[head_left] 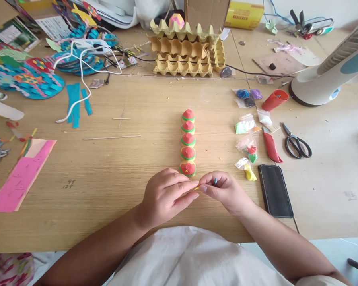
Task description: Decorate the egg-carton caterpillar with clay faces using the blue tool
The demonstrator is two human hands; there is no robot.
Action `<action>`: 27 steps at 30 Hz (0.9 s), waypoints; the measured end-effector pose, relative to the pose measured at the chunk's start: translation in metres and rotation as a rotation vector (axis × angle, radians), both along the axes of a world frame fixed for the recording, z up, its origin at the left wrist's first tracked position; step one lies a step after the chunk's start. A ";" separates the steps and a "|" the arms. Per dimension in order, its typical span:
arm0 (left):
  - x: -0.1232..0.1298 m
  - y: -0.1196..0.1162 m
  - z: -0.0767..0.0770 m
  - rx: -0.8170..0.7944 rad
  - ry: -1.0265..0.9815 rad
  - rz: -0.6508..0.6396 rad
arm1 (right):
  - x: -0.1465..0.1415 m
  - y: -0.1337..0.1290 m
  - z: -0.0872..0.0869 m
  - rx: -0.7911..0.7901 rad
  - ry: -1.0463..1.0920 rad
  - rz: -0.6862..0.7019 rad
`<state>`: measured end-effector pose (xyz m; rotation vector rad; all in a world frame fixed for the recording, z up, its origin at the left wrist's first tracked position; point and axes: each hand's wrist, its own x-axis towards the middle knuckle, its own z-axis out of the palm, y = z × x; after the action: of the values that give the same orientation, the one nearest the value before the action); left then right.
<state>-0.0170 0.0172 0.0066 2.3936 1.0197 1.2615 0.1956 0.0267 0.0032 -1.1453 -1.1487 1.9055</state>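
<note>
Possibly squashed: yellow piece point(197, 188), if pinched too hard | right hand point(226, 194): fingertips closed on it | left hand point(165, 194): thumb and fingers parted, just beside

A black phone point(276, 191) lies well apart from piled egg cartons point(181, 47).

"What does the person have on?"

"A pale shirt point(193, 258), close to white (slightly greyish in the folds), plain over the chest and loosely wrinkled."

"And the sleeves?"

"Short, I think. A pale sleeve edge point(313, 281) shows at the lower right, but the view cuts it off, so its length is hard to judge."

"Further down?"

"Bare forearms point(100, 245), then the left hand point(164, 194) and right hand point(228, 192), both bare, with slender fingers."
</note>
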 end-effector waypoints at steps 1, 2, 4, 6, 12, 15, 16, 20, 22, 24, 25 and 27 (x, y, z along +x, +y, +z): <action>0.000 -0.001 -0.001 0.014 0.008 0.010 | 0.000 0.000 0.000 -0.002 0.003 0.001; 0.000 -0.001 -0.002 0.025 0.014 0.018 | -0.001 0.000 0.000 -0.004 0.005 0.003; 0.000 -0.002 -0.003 0.038 0.028 0.031 | -0.002 -0.001 0.001 -0.010 0.000 0.008; 0.000 -0.003 -0.002 0.043 0.041 0.042 | -0.002 -0.001 0.000 -0.012 -0.011 0.011; -0.001 -0.003 -0.001 0.051 0.034 0.050 | -0.001 -0.002 -0.002 -0.034 -0.013 0.013; -0.001 -0.003 -0.001 0.040 0.022 0.034 | -0.002 -0.003 -0.003 -0.051 -0.001 -0.010; 0.000 -0.003 -0.001 0.035 0.015 0.029 | -0.002 -0.002 -0.003 -0.053 0.006 -0.010; -0.001 0.000 0.001 -0.033 -0.049 -0.022 | 0.000 -0.001 -0.005 -0.046 0.014 0.002; -0.003 0.002 0.003 -0.099 -0.090 -0.060 | 0.002 -0.001 -0.006 -0.041 -0.002 -0.003; -0.004 0.004 0.004 -0.138 -0.102 -0.079 | 0.004 0.000 -0.007 -0.039 -0.014 0.000; -0.005 0.005 0.004 -0.142 -0.098 -0.081 | 0.005 0.000 -0.007 -0.036 -0.015 0.011; -0.005 0.006 0.004 -0.138 -0.087 -0.088 | 0.006 0.001 -0.006 -0.027 -0.006 0.047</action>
<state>-0.0218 0.0230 0.0109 2.2343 0.9335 1.2121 0.2013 0.0273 -0.0030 -1.1489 -1.1654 1.9599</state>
